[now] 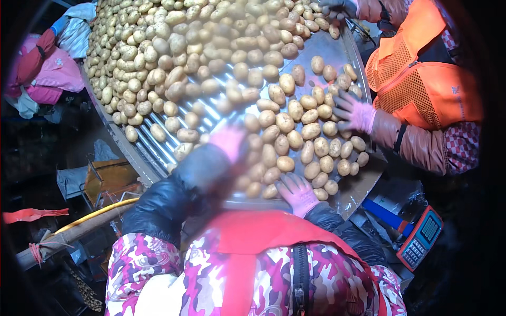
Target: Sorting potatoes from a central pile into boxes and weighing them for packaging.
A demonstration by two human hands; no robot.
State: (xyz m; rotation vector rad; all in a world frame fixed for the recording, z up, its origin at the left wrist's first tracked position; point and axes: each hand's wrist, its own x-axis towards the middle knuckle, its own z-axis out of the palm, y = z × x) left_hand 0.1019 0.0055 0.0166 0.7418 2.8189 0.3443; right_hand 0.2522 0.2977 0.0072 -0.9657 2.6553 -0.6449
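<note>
Potatoes (285, 122) lie loose on a metal sorting table (300, 51) before me. My left hand (231, 140), in a pink glove with a dark palm side, is over the potatoes near the table's slatted section (158, 146). Motion blur hides its fingers, so I cannot tell whether it holds anything. At the near edge, my right hand (298, 193) wears a pink and grey glove. Its fingers are spread beside the closest potatoes, and no potato shows in its grasp.
A co-worker in an orange vest (427, 87) stands at right, one gloved hand (354, 112) among the potatoes. Another person in pink (59, 67) is at upper left. A scale display with keypad (421, 237) sits lower right. A pole (75, 233) runs along lower left.
</note>
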